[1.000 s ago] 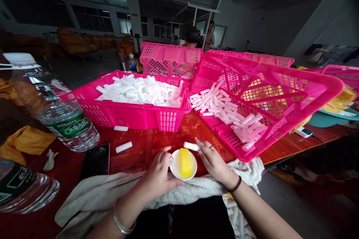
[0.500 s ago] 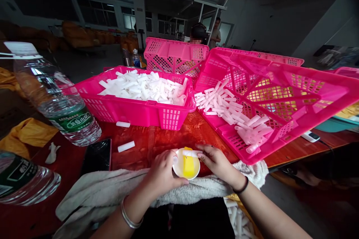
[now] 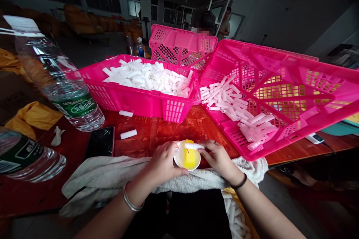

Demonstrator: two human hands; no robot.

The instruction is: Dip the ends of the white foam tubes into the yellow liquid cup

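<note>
My left hand [image 3: 166,160] is closed round the side of a small white bowl [image 3: 178,163], its thumb along the near rim. A pale round end, perhaps of another tube, shows by its fingers. Inside the bowl sits a yellow block [image 3: 189,160], sponge-like, with a small dark mark on it. My right hand [image 3: 217,157] pinches one end of a short white tube [image 3: 193,146], which lies level across the top of the yellow block. A grey-white towel [image 3: 112,173] spreads under my wrists along the table edge.
A pink basket [image 3: 134,101] heaped with white tubes stands ahead. At right, a tipped pink basket [image 3: 280,89] holds more tubes. Two loose tubes lie on the red table [image 3: 157,134]. Water bottles [image 3: 71,95] and a dark phone [image 3: 100,142] are at left. People stand behind.
The camera view has tilted, so the table and baskets sit higher in the picture. Both hands keep their holds on the bowl and the tube, with little other movement.
</note>
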